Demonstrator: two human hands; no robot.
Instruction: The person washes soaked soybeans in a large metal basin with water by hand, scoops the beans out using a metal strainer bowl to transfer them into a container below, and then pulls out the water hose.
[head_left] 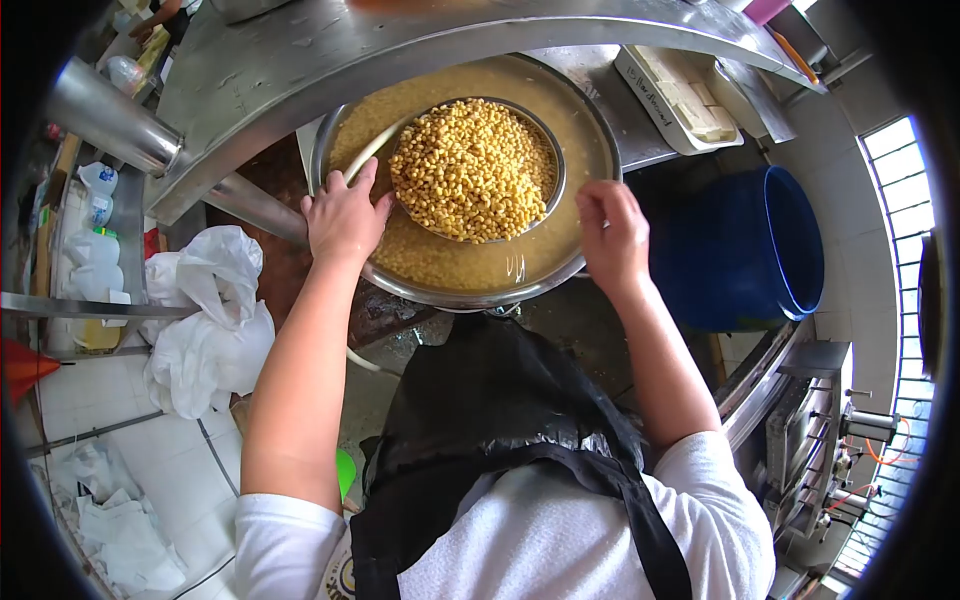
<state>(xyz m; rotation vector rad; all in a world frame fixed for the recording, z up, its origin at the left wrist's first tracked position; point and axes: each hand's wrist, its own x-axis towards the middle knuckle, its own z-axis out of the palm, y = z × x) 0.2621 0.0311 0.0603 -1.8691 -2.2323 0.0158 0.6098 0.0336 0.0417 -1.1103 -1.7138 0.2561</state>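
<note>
A wide metal basin holds cloudy, yellowish water with pale grains beneath the surface. In it sits a round metal bowl, heaped with small yellow kernels or beans; their exact kind is unclear. My left hand lies over the basin's left rim with its fingers apart, its thumb close to the bowl's edge. A pale hose runs from the bowl's edge to beneath those fingers. By the basin's right rim, my right hand is closed with curled fingers; whatever it may hold is hidden.
A metal shelf crosses above the basin's far side. To the right stands a blue barrel, with a white tray behind it. White plastic bags and a rack of bottles are at left. Machinery stands at lower right.
</note>
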